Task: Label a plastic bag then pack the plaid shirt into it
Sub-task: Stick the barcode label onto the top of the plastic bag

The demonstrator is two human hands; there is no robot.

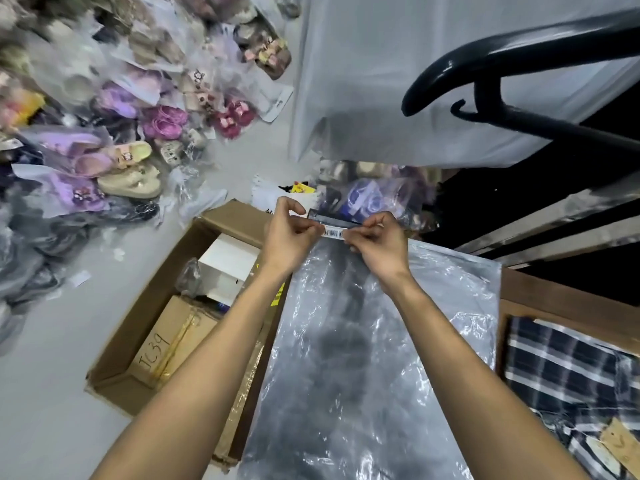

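A clear plastic bag lies flat in front of me, stretching from the bottom edge up toward the middle of the view. Above its far end I hold a white barcode label strip stretched between both hands. My left hand pinches the strip's left end and my right hand pinches its right end. The plaid shirt, dark blue with white checks and a paper tag, lies in a brown box at the lower right.
An open cardboard box holding smaller boxes sits to the left of the bag. Many bagged sandals and shoes pile on the floor at the upper left. A black hanger and a hanging white sheet fill the upper right.
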